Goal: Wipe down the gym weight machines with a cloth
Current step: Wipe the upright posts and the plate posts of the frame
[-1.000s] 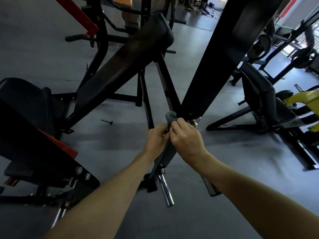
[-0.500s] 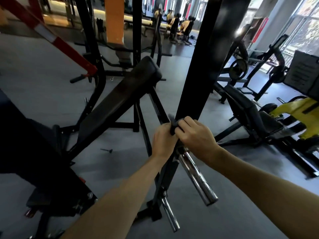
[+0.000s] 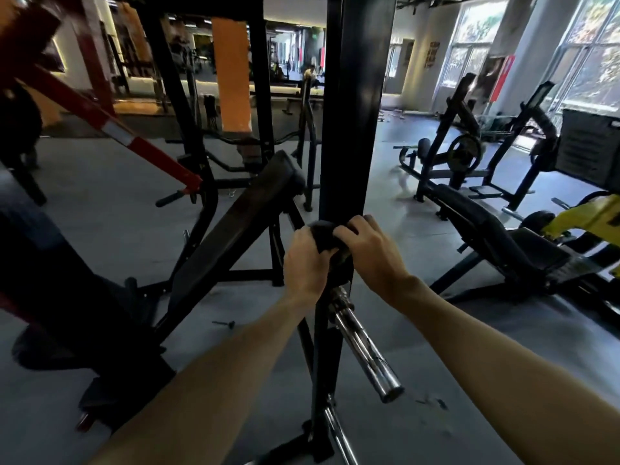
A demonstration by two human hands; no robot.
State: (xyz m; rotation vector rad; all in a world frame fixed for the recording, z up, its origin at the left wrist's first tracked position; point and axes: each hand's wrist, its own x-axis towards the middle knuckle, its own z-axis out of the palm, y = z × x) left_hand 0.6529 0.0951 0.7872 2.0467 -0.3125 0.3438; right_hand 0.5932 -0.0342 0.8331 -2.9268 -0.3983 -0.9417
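Note:
A thick black upright post [image 3: 352, 112] of a weight machine rises in the middle of the view. Both my hands hold a dark grey cloth [image 3: 322, 233] against its near face at about waist height. My left hand [image 3: 304, 263] grips the cloth from the left, fingers curled round it. My right hand [image 3: 370, 253] grips it from the right, fingers over the top of the cloth. A chrome weight peg [image 3: 364, 347] juts out toward me just below the hands.
A black padded incline bench [image 3: 231, 226] slopes up to the left of the post. A red lever arm [image 3: 110, 129] crosses at upper left. Black benches [image 3: 496, 236] and a yellow machine [image 3: 590, 216] stand on the right. A second chrome peg [image 3: 339, 437] sits low near the grey floor.
My hands and the cloth have slid up the post, away from the chrome peg. My head has tilted up, so more of the room shows.

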